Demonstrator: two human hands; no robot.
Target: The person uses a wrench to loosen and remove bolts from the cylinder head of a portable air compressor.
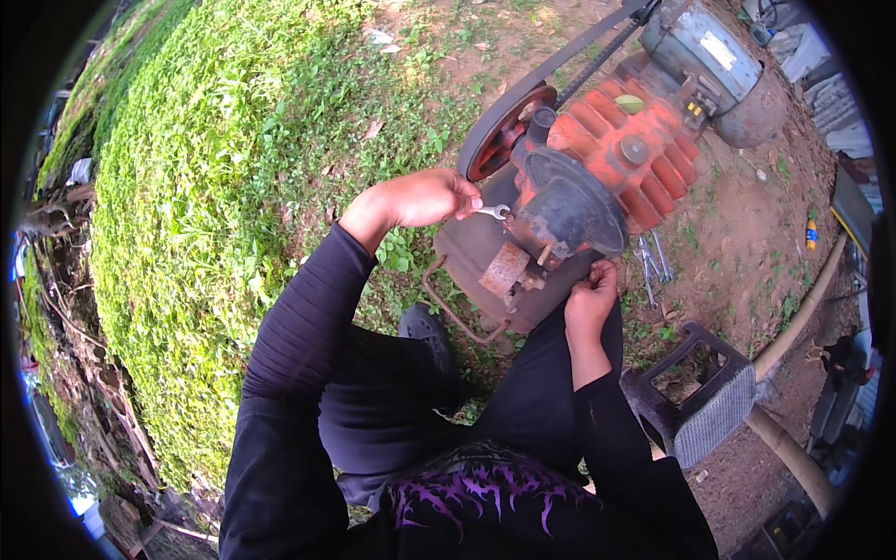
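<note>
An old air compressor with an orange finned pump and a dark round cover stands in front of me. My left hand is closed around a small silver wrench; the wrench's head is against the pump's side, left of the dark cover. Low on the right side of that cover, my right hand has its fingers curled together by the tank. Whatever those fingers hold, if anything, is hidden. Beneath the pump lies the rusty tank with a bent metal handle and a rusty block-shaped fitting.
A belt runs from the pulley to a grey motor. Several metal wrenches lie on the soil to the right. A dark plastic stool is tipped near my right arm, beside a wooden pole. Green plants cover the left.
</note>
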